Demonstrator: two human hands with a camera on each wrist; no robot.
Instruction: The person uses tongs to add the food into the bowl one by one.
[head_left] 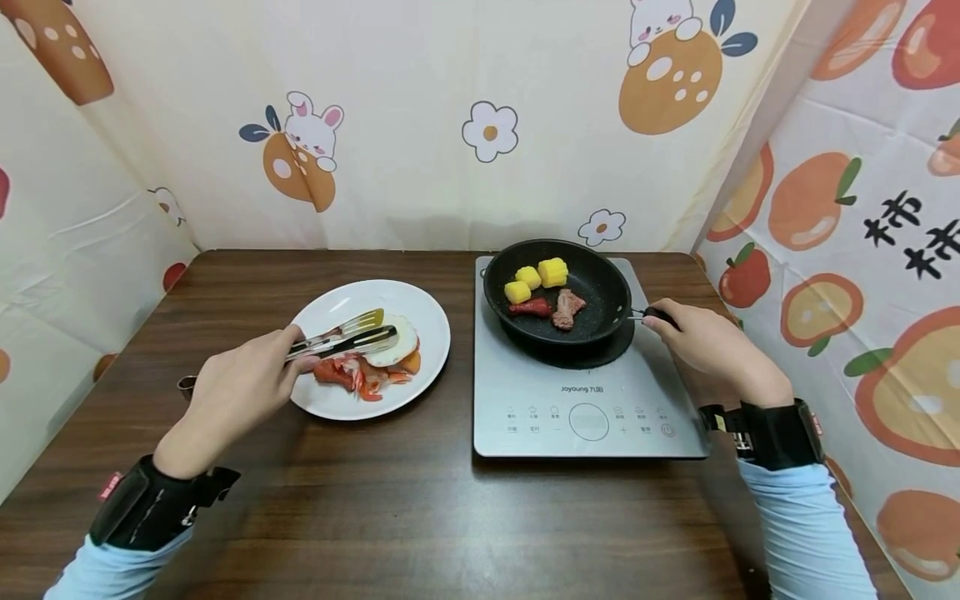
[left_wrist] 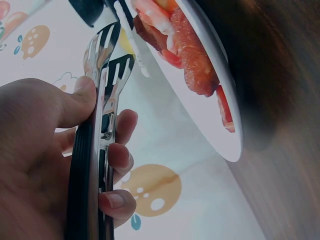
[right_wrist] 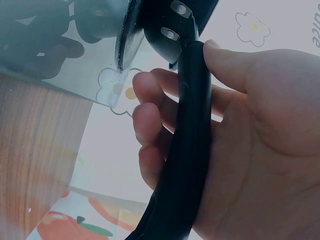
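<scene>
My left hand holds metal tongs with black grips, their slotted ends over a white plate. On the plate lie a fried egg and red-and-white pieces that look like bacon. In the left wrist view, thumb and fingers wrap the tongs, and nothing shows between their ends. My right hand grips the black handle of a frying pan over the cooktop. Yellow corn chunks, a dark red piece and a brown meat piece lie in the pan.
The flat silver induction cooktop stands on the right of the dark wooden table. A small dark object is partly hidden behind my left hand. Printed cloth walls enclose the table's back and sides.
</scene>
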